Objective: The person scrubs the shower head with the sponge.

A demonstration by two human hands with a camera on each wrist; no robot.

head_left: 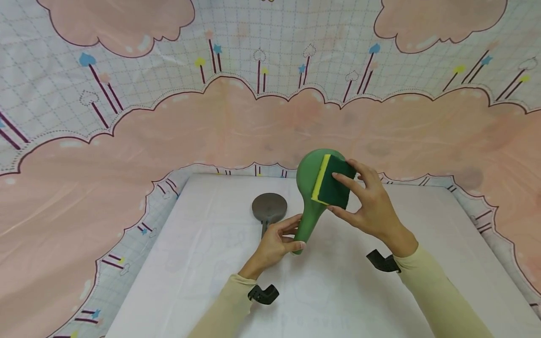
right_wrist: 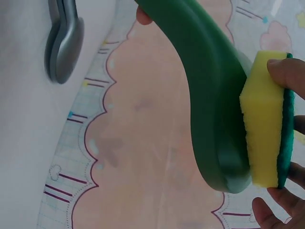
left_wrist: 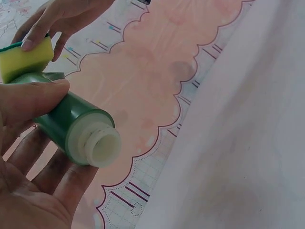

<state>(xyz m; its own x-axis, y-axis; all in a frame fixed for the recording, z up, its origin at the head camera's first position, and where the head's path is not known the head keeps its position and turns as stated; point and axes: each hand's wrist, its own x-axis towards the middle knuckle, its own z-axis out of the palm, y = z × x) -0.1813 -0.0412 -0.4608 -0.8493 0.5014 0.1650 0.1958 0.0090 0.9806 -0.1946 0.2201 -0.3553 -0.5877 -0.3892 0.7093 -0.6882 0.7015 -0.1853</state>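
Note:
A green handheld shower head (head_left: 310, 218) is held tilted above the table, its round head upward. My left hand (head_left: 272, 241) grips it low on the handle; the pale hollow connector (left_wrist: 104, 147) at the handle's end shows in the left wrist view. In my right hand (head_left: 374, 206) is a yellow sponge (right_wrist: 264, 119) with a dark green scouring side, pinched by its edges between thumb and fingers. The sponge's yellow side lies against the round head, hiding part of it. A grey shower head (head_left: 269, 207) lies on the table behind the left hand.
The white table (head_left: 203, 225) spreads beneath both hands. Behind and around it hangs a patterned pink and white cloth (head_left: 253, 126). A black strap piece (head_left: 264, 295) is at the left wrist and another black strap piece (head_left: 383, 261) at the right.

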